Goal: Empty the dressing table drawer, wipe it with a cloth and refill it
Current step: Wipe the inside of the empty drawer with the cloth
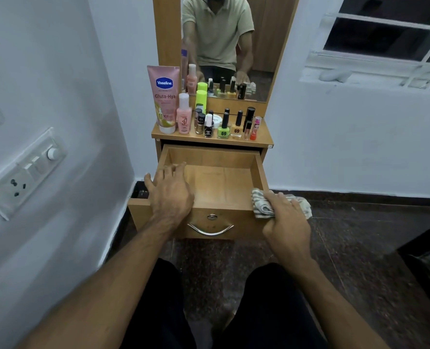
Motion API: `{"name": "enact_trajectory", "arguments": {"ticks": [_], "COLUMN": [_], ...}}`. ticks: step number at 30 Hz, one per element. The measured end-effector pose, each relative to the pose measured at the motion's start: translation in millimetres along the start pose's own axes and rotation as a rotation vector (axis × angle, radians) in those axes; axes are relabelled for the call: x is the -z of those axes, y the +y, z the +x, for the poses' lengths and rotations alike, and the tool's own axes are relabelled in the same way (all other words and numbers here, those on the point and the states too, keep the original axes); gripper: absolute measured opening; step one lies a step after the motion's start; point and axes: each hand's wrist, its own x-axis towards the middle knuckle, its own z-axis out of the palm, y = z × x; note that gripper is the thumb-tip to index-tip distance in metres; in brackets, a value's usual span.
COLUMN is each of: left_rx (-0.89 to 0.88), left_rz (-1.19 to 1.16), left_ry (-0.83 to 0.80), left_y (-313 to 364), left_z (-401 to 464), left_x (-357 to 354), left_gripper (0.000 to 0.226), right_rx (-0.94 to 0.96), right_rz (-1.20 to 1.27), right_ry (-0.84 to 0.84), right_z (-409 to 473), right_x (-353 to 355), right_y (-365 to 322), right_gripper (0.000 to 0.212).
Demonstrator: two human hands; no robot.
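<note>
The wooden drawer (pixel 221 182) of the dressing table is pulled out and holds nothing. My left hand (pixel 170 191) rests on its front left corner, fingers spread and reaching over the rim. My right hand (pixel 287 216) grips a striped grey-and-white cloth (pixel 261 204) at the drawer's front right corner. On the table top (pixel 264 141) stand a pink Vaseline tube (pixel 163 96), a pink bottle (pixel 183 114), a neon green bottle (pixel 201 98), several nail polish bottles (pixel 224 124) and a lipstick (pixel 255 128).
A mirror (pixel 234 46) above the top shows a person in a light shirt. A white wall with a switch board (pixel 25 170) is close on the left. A window (pixel 385 44) is at the upper right. Dark speckled floor (pixel 360 235) lies to the right.
</note>
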Motion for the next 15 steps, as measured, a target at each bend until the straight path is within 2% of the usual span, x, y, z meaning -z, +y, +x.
{"name": "enact_trajectory", "arguments": {"ticks": [2,7,10,12,15], "left_rx": [-0.007,0.002,0.019,0.019,0.015], "left_rz": [0.010,0.006,0.007,0.022,0.027], "left_ry": [-0.005,-0.038,-0.056,-0.071,-0.079], "left_y": [4.5,-0.5,0.6,4.3,6.2], "left_z": [-0.1,6.4,3.2,1.1,0.6], "left_x": [0.1,5.1,4.7,5.0,5.4], "left_gripper": [0.054,0.059,0.057,0.058,0.057], "right_rx": [-0.037,0.169,0.134,0.065,0.126], "right_rz": [-0.037,-0.096,-0.107,-0.106,-0.061], "right_ry": [-0.028,-0.067,-0.009,-0.035,-0.074], "right_z": [-0.4,-3.7,-1.2,0.4,-1.8], "right_x": [-2.0,-19.6,-14.6,-9.9,-15.7], "right_y": [-13.2,-14.6,4.1,-0.1,-28.5], "right_gripper": [0.075,0.079,0.077,0.077,0.079]}}
